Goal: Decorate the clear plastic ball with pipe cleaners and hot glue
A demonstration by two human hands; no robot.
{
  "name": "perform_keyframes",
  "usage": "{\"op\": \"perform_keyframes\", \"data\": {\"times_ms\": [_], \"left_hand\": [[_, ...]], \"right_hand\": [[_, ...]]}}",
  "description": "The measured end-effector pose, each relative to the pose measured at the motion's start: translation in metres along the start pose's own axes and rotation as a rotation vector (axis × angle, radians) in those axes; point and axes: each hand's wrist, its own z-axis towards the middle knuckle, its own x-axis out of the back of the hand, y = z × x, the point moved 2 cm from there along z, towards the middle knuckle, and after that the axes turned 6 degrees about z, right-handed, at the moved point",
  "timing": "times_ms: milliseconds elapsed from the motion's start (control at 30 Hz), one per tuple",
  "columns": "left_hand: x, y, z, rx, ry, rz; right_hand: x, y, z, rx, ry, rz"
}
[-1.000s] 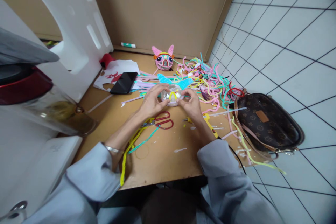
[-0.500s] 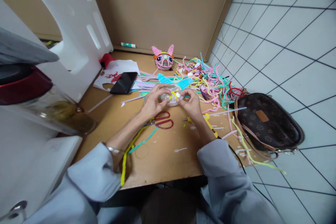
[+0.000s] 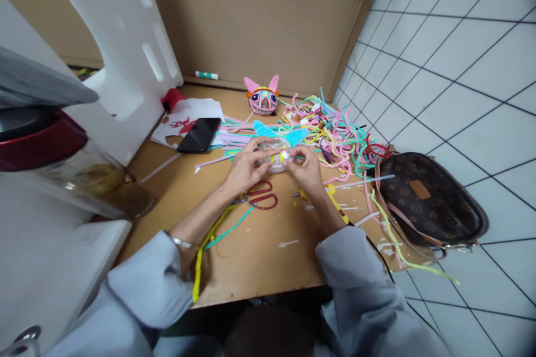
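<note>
Between both hands is a clear round plastic piece (image 3: 274, 166) with two blue fuzzy ears (image 3: 297, 136) at its far side and small yellow and white bits on its face. My left hand (image 3: 250, 164) is closed on its left side, thumb and forefinger near the yellow part. On its right side, my right hand (image 3: 307, 168) pinches close to the white bit. Red-handled scissors (image 3: 263, 196) lie just below my left hand. A yellow glue gun or hot tool (image 3: 337, 206) lies under my right forearm, its tip toward the middle.
A finished-looking pink-eared animal head (image 3: 263, 101) stands at the back. A tangle of coloured pipe cleaners (image 3: 335, 136) lies behind my hands, a phone (image 3: 199, 135) and cut paper (image 3: 209, 107) to the left. A brown patterned bag (image 3: 435, 201) sits right; a glass jug (image 3: 96, 178) stands left.
The view has shifted slightly, so everything sits a little lower. My fingers have moved only slightly on the clear piece; both hands keep their hold.
</note>
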Motion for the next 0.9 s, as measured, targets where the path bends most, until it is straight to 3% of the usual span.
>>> {"op": "perform_keyframes", "data": {"times_ms": [900], "left_hand": [[0.0029, -0.0006, 0.0040, 0.002, -0.043, 0.021]], "right_hand": [[-0.0033, -0.0045, -0.0031, -0.014, 0.017, -0.011]]}}
